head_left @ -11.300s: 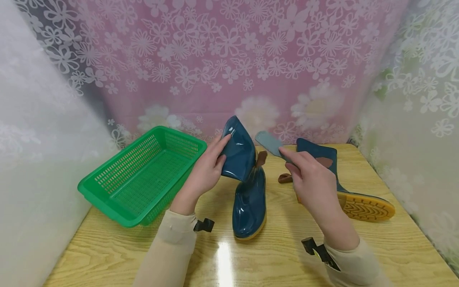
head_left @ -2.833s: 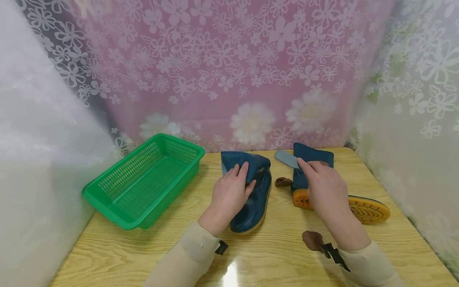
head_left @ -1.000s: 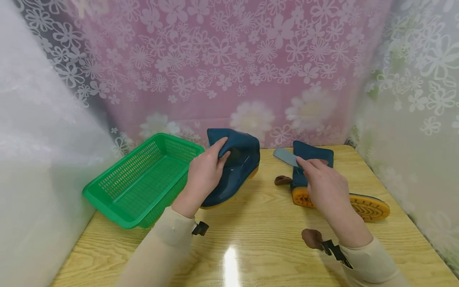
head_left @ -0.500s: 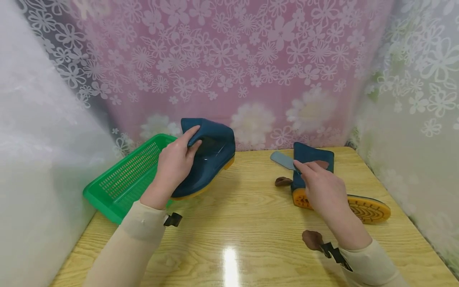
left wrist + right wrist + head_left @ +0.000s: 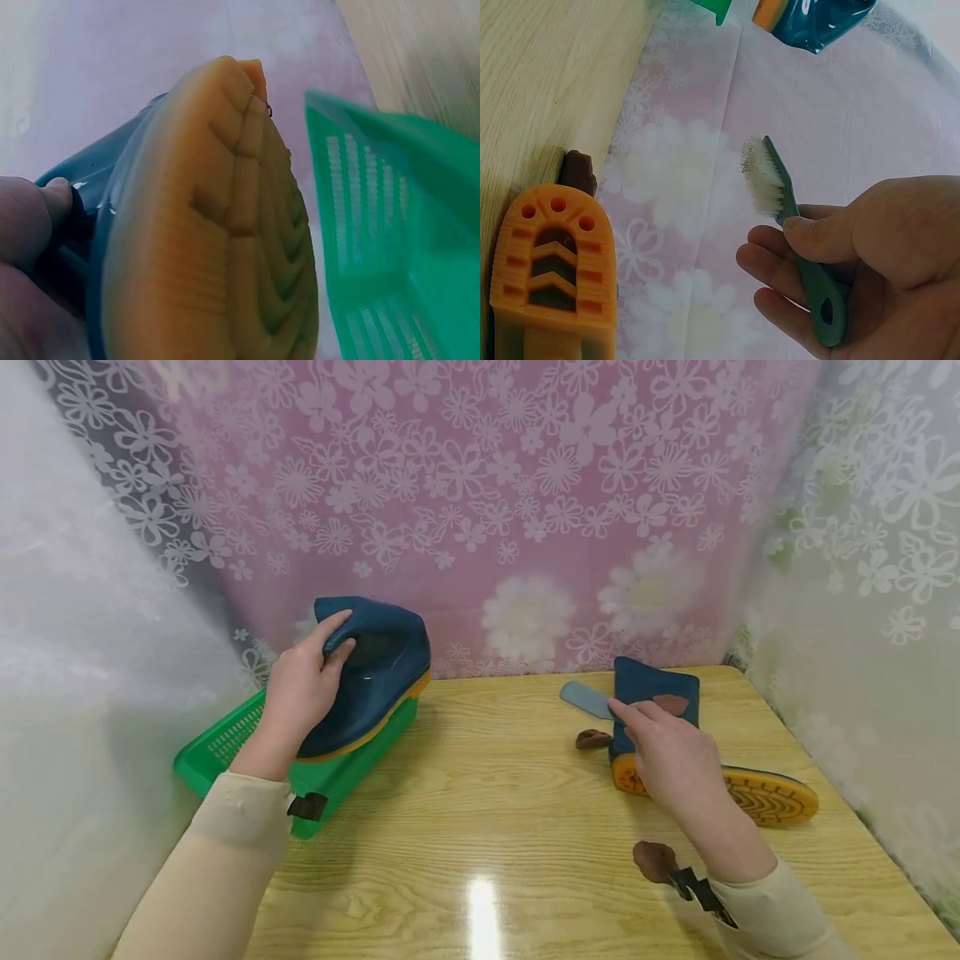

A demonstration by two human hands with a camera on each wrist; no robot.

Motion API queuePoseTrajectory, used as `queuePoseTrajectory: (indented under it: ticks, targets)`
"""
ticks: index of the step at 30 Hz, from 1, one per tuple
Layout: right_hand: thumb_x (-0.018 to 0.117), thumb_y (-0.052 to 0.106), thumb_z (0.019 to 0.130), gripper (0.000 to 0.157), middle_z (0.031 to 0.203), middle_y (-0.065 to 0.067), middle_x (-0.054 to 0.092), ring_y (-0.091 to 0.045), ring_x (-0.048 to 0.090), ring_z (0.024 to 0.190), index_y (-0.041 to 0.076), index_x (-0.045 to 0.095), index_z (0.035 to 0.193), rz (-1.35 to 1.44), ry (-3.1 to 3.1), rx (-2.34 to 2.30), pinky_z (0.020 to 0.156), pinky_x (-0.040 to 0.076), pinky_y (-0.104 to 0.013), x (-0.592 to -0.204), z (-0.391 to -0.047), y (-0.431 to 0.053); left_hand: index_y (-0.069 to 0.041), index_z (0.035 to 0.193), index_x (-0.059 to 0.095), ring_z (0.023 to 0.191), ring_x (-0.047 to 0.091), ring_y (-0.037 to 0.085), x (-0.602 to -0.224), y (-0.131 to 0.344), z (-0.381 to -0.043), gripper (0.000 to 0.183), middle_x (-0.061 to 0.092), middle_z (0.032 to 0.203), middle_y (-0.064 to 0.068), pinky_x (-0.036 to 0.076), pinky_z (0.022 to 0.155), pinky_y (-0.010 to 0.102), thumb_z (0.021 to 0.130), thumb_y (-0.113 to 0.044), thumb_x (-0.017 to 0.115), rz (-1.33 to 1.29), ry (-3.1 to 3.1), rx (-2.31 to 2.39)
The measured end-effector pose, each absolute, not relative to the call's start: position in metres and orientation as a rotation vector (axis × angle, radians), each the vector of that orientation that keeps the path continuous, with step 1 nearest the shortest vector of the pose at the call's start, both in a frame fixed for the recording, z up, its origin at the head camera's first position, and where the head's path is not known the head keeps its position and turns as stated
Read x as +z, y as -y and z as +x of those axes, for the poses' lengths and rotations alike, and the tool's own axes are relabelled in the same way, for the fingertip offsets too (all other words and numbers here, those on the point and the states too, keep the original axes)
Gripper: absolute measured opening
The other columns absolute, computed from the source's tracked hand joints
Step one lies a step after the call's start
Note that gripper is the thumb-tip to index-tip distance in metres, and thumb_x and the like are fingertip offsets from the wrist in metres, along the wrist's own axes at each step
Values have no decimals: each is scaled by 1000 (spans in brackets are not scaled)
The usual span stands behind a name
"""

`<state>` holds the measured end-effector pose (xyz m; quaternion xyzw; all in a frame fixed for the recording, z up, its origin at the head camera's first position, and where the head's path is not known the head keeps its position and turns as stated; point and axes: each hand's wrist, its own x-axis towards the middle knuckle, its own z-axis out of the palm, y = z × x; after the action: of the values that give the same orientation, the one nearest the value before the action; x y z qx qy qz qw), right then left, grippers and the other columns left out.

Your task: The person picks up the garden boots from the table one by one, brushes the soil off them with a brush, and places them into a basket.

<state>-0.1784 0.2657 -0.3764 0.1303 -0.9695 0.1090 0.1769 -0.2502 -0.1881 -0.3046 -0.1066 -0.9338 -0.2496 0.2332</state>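
A blue rain boot (image 5: 378, 681) with a yellow sole is gripped at its folded-over shaft by my left hand (image 5: 300, 689). It is tilted above the green basket (image 5: 367, 781), toe toward me; the left wrist view shows its ridged sole (image 5: 202, 225) beside the basket wall (image 5: 352, 202). My right hand (image 5: 678, 760) holds a scrub brush (image 5: 821, 292) by its grey-green handle, white bristles facing away from the palm. In the head view the back of the brush (image 5: 587, 699) points left. Behind that hand lies a second blue boot (image 5: 637, 681) on its side.
Brown, mud-like lumps lie about: one at the second boot's heel (image 5: 592, 739), one on the table by the right wrist (image 5: 655, 862). A brown patch (image 5: 670, 704) marks the second boot's shaft. A floral curtain (image 5: 487, 527) hangs behind the wooden table (image 5: 487, 760).
My left hand has lifted the boot off the table and carried it left over the basket. The brown lump once at its ankle no longer shows there. My right hand has barely moved lately.
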Motion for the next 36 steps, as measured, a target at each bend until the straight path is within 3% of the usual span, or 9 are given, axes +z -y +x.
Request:
queuePoseTrajectory:
  ticks: [12,18,20,23,26,27,33,36]
  targets:
    - [74,3,105,52,129,-15,74,-28,69,72,11,65,156,431,2723,342,48,46,-35,-381,-177,-264,-27,173,42,52,42,29,-310,222,-263,55,48,63,9,37,59,45,120,-38,51,-232,2629,-741]
    - [73,3,106,50,129,-16,74,-27,68,70,11,65,155,461,2714,350,48,45,-34,-383,-178,-264,-28,174,39,60,47,32,-316,238,-268,57,53,74,13,39,65,47,120,-40,50,-214,2653,-752]
    - [73,4,106,50,129,-16,73,-27,68,70,11,65,155,454,2721,349,49,45,-34,-383,-178,-263,-26,174,39,69,55,36,-318,242,-271,57,61,85,18,42,70,50,120,-39,50,-212,2661,-738]
    - [73,5,106,50,130,-16,73,-27,68,70,11,65,155,443,2735,345,49,45,-35,-382,-178,-263,-23,174,40,93,67,47,-323,249,-275,56,69,119,29,49,80,60,120,-35,51,-212,2678,-719]
    - [73,5,107,50,131,-16,73,-27,68,71,12,65,156,447,2740,343,50,45,-35,-383,-178,-263,-21,174,40,117,65,55,-328,258,-278,57,59,150,33,51,93,70,120,-33,51,-214,2704,-708]
    - [73,5,106,50,131,-16,73,-28,69,72,11,65,156,450,2738,343,50,45,-35,-383,-178,-262,-21,174,40,120,64,55,-329,261,-279,57,58,152,33,51,94,71,120,-33,52,-218,2714,-703]
    - [73,5,106,50,129,-16,74,-28,70,73,11,65,155,460,2734,339,50,47,-35,-383,-178,-262,-20,174,40,105,70,49,-336,278,-283,58,65,140,32,52,89,66,119,-34,53,-277,2783,-682]
    - [73,5,107,50,128,-16,74,-28,70,73,11,65,155,457,2737,333,51,47,-35,-383,-178,-262,-18,173,40,97,72,45,-339,285,-285,58,64,142,32,52,87,63,119,-32,54,-315,2806,-673]
